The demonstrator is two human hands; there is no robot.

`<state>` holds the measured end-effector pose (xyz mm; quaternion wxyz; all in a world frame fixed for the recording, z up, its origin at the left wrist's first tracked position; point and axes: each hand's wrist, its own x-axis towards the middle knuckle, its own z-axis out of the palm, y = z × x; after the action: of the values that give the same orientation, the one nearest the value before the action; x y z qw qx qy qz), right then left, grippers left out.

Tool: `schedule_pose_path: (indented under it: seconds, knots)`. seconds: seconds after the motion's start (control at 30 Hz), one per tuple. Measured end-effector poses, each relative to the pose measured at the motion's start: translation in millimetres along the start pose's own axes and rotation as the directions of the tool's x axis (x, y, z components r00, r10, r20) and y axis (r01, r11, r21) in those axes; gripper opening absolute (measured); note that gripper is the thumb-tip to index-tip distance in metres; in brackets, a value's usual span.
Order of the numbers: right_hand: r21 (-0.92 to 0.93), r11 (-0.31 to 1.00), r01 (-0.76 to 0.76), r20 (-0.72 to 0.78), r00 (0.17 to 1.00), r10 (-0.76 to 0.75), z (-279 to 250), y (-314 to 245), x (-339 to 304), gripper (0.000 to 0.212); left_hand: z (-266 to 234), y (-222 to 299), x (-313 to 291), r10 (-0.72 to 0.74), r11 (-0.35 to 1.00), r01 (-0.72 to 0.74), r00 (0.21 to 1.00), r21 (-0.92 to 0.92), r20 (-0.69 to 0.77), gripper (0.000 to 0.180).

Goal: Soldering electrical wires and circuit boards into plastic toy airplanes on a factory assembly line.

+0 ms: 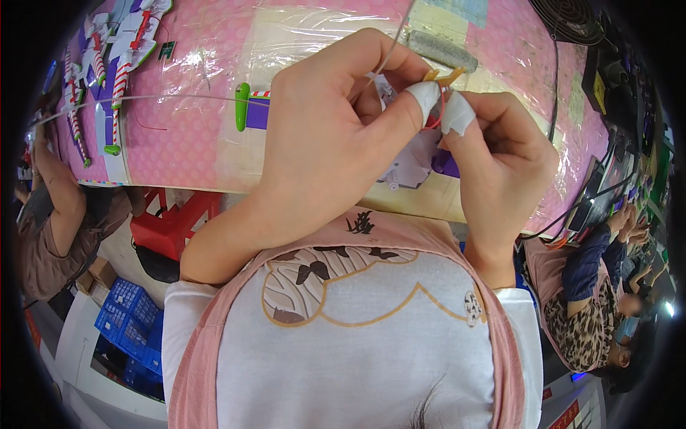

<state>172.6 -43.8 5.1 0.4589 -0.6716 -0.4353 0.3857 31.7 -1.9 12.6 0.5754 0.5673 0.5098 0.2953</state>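
My left hand [321,125] is closed in a pinch, its thumb wrapped in white tape. Close beside it on the right, my right hand [504,146] pinches too, with white tape on its thumb. A thin red wire [438,120] loops between the two thumb tips, and both hands hold it. Small tan tips [448,77] show just above the thumbs; what they belong to is unclear. Under my hands lies a white and purple plastic toy part [411,164], partly covered. A green-ended purple piece with a striped edge [243,107] sticks out left of my left hand.
Several white, purple and green toy parts with striped legs [118,79] lie at the far left. A grey bar [443,50] rests beyond my hands, and a black fan [564,18] stands far right. A red stool [175,225] is below the table. People work on both sides.
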Motion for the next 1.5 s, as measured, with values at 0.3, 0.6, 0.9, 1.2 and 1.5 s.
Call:
schedule_pose_path:
  seconds: [0.3, 0.6, 0.9, 1.2, 1.5]
  knots:
    - [0.332, 0.902, -0.276, 0.237, 0.950, 0.204, -14.8, 0.8, 7.3, 0.016, -1.9, 0.4, -0.6, 0.038, 0.997, -0.040, 0.998, 0.058, 0.045, 0.013]
    - [0.404, 0.887, -0.222, 0.238, 0.962, 0.132, -15.6, 17.8, 5.5, 0.018, 9.9, -25.2, 2.1, 0.678, 0.662, -0.638, 0.734, 0.393, 0.051, 0.019]
    - [-0.131, 0.952, -0.278, 0.543, 0.783, 0.304, -32.8, 3.7, 55.2, 0.024, 9.2, -25.9, 17.1, 0.763, 0.249, -0.797, 0.512, 0.550, 0.395, 0.013]
    - [-0.518, 0.808, 0.281, 0.631, 0.763, 0.139, -17.8, 7.2, 123.1, 0.023, 21.8, -26.3, 39.0, 0.561, 0.285, -0.528, 0.768, 0.800, 0.307, 0.009]
    - [0.631, 0.768, -0.106, -0.066, 0.980, 0.189, -122.3, 55.7, 124.7, 0.037, -21.9, 15.4, 38.5, 0.209, 0.886, -0.297, 0.941, 0.355, 0.264, 0.018]
